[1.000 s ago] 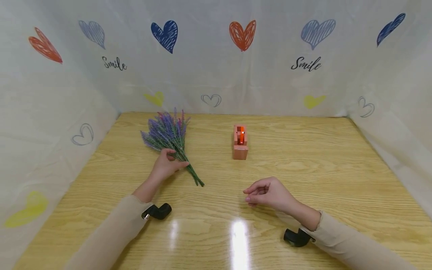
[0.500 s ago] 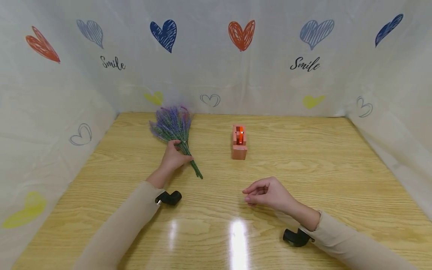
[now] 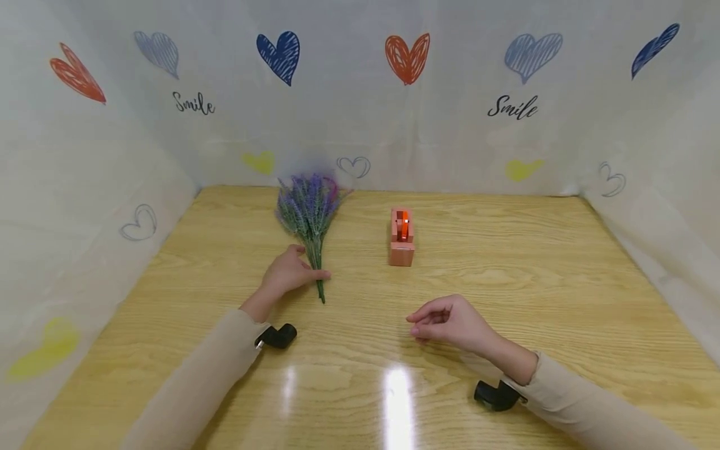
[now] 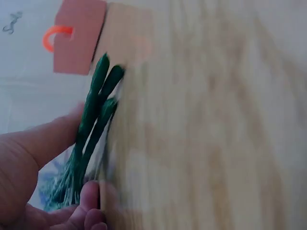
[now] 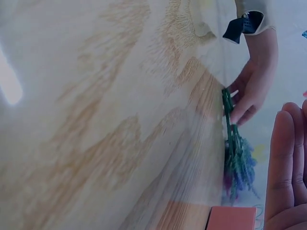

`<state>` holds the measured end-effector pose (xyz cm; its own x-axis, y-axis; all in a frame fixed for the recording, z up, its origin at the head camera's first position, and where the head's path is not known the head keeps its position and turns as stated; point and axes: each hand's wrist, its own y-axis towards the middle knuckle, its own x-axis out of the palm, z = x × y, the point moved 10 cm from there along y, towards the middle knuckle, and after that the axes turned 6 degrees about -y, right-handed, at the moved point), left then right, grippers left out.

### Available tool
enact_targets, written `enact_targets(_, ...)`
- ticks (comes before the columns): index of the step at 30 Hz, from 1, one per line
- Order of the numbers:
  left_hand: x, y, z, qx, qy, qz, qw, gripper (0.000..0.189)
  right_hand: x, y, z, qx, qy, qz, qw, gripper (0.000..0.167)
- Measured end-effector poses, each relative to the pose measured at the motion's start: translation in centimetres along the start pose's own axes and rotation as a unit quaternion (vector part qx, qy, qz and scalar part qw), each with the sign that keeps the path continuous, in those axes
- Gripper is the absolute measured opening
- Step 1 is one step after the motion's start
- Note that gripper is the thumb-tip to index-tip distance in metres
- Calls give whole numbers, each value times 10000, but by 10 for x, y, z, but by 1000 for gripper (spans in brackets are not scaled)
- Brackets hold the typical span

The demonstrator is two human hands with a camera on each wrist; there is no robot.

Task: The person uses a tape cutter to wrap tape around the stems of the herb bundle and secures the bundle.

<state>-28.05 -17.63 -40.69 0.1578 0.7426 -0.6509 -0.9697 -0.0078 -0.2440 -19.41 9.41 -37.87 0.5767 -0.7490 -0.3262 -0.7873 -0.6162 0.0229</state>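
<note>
A bunch of lavender (image 3: pixel 308 209) with purple heads and green stems lies at left centre on the table, heads toward the back wall. My left hand (image 3: pixel 288 272) grips it by the lower stems. In the left wrist view the thumb and curled fingers are on either side of the green stems (image 4: pixel 93 115), whose ends stick out past the hand. Over the table's right half, my right hand (image 3: pixel 452 322) has loosely bent fingers and holds nothing. In the right wrist view its fingers (image 5: pixel 283 153) show at the right edge.
A pink tape dispenser (image 3: pixel 401 254) with an orange roll (image 3: pixel 404 225) stands between the hands, farther back. White sheets (image 3: pixel 360 125) printed with hearts and "Smile" enclose the wooden table (image 3: pixel 506 262) behind and on both sides.
The left hand has shifted slightly right and turned the lavender bunch, so its heads moved right and the stems now point almost straight toward me. The right hand has stayed in place.
</note>
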Motion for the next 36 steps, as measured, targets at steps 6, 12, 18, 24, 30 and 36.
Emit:
enact_targets(6, 0, 2, 9, 161, 234, 286, 9992, 79, -1, 0, 1, -44, 25, 1, 10000, 25)
enact_targets(12, -5, 1, -4, 76, -809, 2, 9967, 73, -2, 0, 1, -36, 6, 12, 10000, 25)
enact_targets(18, -13, -8, -24, -301, -2285, -52, 9731, 61, -2, 0, 0, 25, -47, 27, 10000, 25)
enact_targets(24, -44, -26, -40, -68, -2092, 964, 9731, 40, -3, -2, -3, 85, -76, 74, 9999, 25)
enact_targets(30, -68, -41, -44, 424, -1536, 1338, 9781, 37, -8, -3, -9, -46, -282, 190, 9994, 25)
enact_targets(36, -85, -51, -48, 1041, -1358, 1094, 9792, 37, -19, -5, -15, 82, -448, 440, 9980, 27)
